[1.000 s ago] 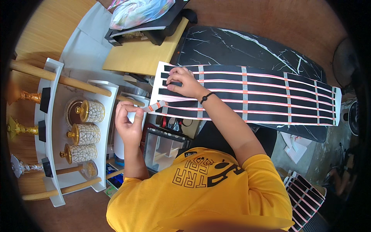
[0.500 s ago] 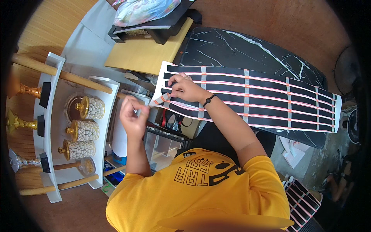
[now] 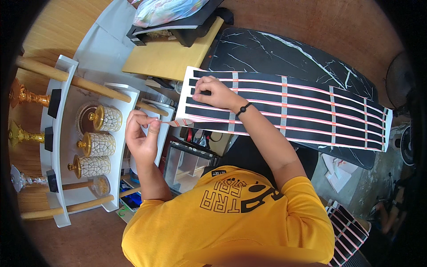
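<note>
A long black sheet [image 3: 262, 96] with white-and-pink lengthwise strips, grey crosswise bands and white ends lies across the black marble-patterned table [image 3: 289, 53]. My left hand [image 3: 143, 135] is off the sheet's left end, thumb and forefinger pinching the tip of a narrow white-and-orange strip [image 3: 183, 122]. That strip looks twisted and runs tautly from my fingers to the near-left corner of the sheet. My right hand [image 3: 213, 92] rests on the sheet's left part with its fingers curled together; whatever may be between the fingertips is hidden.
At the left stands a white shelf [image 3: 116, 155] with gold-lidded patterned jars [image 3: 98, 143]. A wooden desk [image 3: 164, 62] bears a black stand and a plastic bag [image 3: 169, 11]. Below my hands is a clear-fronted drawer box [image 3: 184, 167]. Another striped sheet [image 3: 347, 233] lies lower right.
My left hand has moved left and slightly down, drawing the strip away from the sheet's end. My right hand has let go near the strip and shifted slightly up.
</note>
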